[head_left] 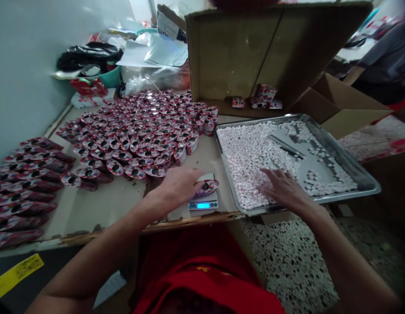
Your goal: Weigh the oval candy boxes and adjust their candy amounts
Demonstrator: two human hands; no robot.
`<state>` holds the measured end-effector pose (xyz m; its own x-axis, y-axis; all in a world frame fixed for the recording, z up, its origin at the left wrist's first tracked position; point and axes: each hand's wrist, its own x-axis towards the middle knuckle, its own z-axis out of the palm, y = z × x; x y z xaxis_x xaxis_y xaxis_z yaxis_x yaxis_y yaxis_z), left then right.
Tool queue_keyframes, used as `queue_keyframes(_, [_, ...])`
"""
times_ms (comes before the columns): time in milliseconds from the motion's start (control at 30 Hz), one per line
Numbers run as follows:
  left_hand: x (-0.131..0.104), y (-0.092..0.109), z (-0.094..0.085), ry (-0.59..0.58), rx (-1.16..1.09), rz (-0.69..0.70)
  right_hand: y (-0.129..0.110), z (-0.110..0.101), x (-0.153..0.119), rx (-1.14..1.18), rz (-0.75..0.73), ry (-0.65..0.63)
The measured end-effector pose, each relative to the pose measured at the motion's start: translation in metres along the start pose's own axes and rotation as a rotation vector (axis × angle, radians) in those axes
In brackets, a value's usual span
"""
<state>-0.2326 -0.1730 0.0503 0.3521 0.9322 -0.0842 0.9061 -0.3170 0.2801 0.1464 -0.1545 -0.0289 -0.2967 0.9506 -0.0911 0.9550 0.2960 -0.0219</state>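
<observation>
A small packet [208, 186] with a dark round opening rests on a digital scale [203, 205] whose display glows blue. My left hand [179, 185] is at the packet's left side, its fingers closed on that edge. A metal tray [369, 188] to the right holds many small whitish pieces [244, 161]. My right hand [282, 187] is over the near part of the tray, fingers spread and touching the pieces. Rows of similar red and white packets [137, 131] stand on the table left of the scale.
More packets [22, 192] stand at the far left. A large cardboard box [235, 52] lies behind, open toward me, with a few packets inside. A smaller box [346, 104] and a person's arm [354, 74] are at the right. A metal strip [285, 146] lies in the tray.
</observation>
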Motion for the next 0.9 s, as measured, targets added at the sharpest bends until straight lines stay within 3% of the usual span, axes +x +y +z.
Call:
queue_keyframes(100, [-0.022,-0.019,-0.011,0.164,0.037,-0.075,-0.016,0.004,0.021,0.050,-0.067,0.042])
queue_keyframes(233, [-0.053,-0.035,-0.027,0.238,0.053,-0.046,-0.012,-0.005,0.048,0.368,-0.124,-0.029])
queue_keyframes(300, [-0.064,-0.035,-0.032,0.276,0.070,-0.056,-0.004,-0.012,0.053,0.605,-0.051,-0.045])
queue_keyframes(467, [-0.072,-0.025,-0.038,0.357,0.022,-0.123,0.003,-0.030,0.046,1.456,0.342,-0.127])
queue_keyframes(600, [-0.069,-0.026,-0.035,0.348,-0.031,-0.129,-0.009,-0.036,0.034,1.881,0.385,-0.184])
queue_keyframes(667, [-0.070,-0.031,-0.032,0.345,-0.047,-0.125,-0.016,-0.033,0.031,1.921,0.381,-0.143])
queue_keyframes(800, [-0.073,-0.039,-0.025,0.355,-0.119,-0.123,-0.026,-0.025,0.035,1.726,0.470,-0.071])
queue_keyframes(900, [-0.072,-0.040,-0.016,0.332,-0.189,-0.104,-0.035,-0.030,0.042,1.709,0.467,-0.015])
